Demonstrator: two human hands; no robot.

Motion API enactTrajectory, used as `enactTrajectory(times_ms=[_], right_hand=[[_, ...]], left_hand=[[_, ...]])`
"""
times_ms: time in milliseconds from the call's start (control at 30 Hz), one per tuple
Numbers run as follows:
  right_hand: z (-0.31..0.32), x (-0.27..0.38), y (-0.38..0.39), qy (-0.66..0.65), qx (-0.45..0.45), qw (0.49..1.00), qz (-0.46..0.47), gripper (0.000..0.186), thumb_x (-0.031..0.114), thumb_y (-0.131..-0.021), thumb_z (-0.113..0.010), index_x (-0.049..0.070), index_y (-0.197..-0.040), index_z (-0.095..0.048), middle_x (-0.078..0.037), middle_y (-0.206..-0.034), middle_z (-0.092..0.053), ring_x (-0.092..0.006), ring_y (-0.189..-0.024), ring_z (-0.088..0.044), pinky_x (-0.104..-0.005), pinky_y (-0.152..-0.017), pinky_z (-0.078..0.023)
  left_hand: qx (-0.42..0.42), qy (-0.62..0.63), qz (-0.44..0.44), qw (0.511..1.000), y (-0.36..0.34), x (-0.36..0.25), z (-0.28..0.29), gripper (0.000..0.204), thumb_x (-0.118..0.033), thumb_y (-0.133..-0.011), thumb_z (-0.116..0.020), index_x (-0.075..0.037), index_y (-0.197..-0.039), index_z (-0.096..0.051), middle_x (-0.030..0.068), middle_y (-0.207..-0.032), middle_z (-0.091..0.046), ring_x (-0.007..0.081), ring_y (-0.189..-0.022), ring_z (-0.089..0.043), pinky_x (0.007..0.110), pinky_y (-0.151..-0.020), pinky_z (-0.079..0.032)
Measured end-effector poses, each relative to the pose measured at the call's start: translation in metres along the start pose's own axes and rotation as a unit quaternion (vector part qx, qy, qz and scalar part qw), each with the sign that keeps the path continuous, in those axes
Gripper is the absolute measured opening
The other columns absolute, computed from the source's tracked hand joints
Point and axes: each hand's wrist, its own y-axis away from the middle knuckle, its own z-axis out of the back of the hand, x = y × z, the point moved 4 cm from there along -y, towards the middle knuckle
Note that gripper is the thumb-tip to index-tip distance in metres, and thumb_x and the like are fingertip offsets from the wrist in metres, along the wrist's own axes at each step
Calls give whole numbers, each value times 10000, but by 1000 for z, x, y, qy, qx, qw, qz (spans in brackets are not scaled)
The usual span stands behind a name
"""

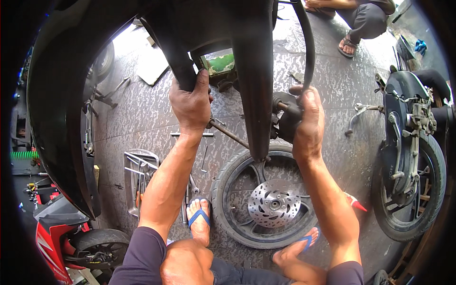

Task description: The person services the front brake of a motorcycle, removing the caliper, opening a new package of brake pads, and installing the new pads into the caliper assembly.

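Note:
My left hand (190, 104) is closed round a black fork leg (175, 52) of the motorbike front end overhead. A second black fork leg (254, 109) hangs between my hands, with a thin metal rod (230, 134) near its lower end. My right hand (308, 126) is closed round a dark brake caliper assembly (287, 123) beside that leg, under a black hose (308, 42). Below, a loose wheel (224, 175) with a perforated brake disc (261, 209) lies flat between my sandalled feet.
A tool tray (127, 180) and wrenches (194, 185) lie at lower left, near a red motorbike (47, 237). A motorbike with a black engine cover (396, 88) stands at right. Another person's foot and leg (368, 21) show at upper right. A green object (221, 63) sits behind the forks.

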Motion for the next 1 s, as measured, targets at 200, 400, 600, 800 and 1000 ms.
enactTrajectory(times_ms=[200,400,600,800,1000], right_hand=[[-4,-2,-4,11,13,999,-30,403,390,-1017,-448,21,-1120,-574,-73,-874,-595,-119,-738,-589,-266,-643,-486],[8,-12,-20,33,79,996,-39,470,483,-998,-453,44,-1049,-612,-48,-791,-621,-114,-671,-574,-263,-632,-452],[-4,-2,-34,-68,77,988,-115,429,415,-993,-527,2,-947,-634,-83,-754,-639,-129,-601,-600,-251,-524,-486],[-7,3,-36,-38,59,988,-134,336,285,-970,-589,-28,-863,-650,-59,-708,-633,-99,-572,-601,-239,-532,-485],[-10,-6,-32,-106,24,983,-151,371,294,-977,-565,-42,-862,-671,-60,-689,-641,-93,-564,-595,-237,-527,-472]], left_hand=[[0,6,3,1000,0,3,0,248,-209,-932,-721,3,-971,-599,9,-677,-600,76,-484,-553,231,-431,-453],[1,16,6,1000,0,1,-2,232,-195,-928,-725,0,-956,-603,11,-683,-602,75,-488,-550,229,-429,-453],[-3,20,-15,1000,-1,-5,-3,225,-189,-924,-726,-3,-952,-603,19,-707,-605,72,-500,-545,220,-429,-457],[-5,5,-25,1000,0,-6,-2,225,-187,-928,-720,0,-948,-596,20,-710,-599,74,-513,-553,222,-435,-471],[-2,37,-16,999,0,0,-1,220,-181,-929,-720,-13,-942,-579,12,-676,-581,76,-510,-551,224,-436,-465]])
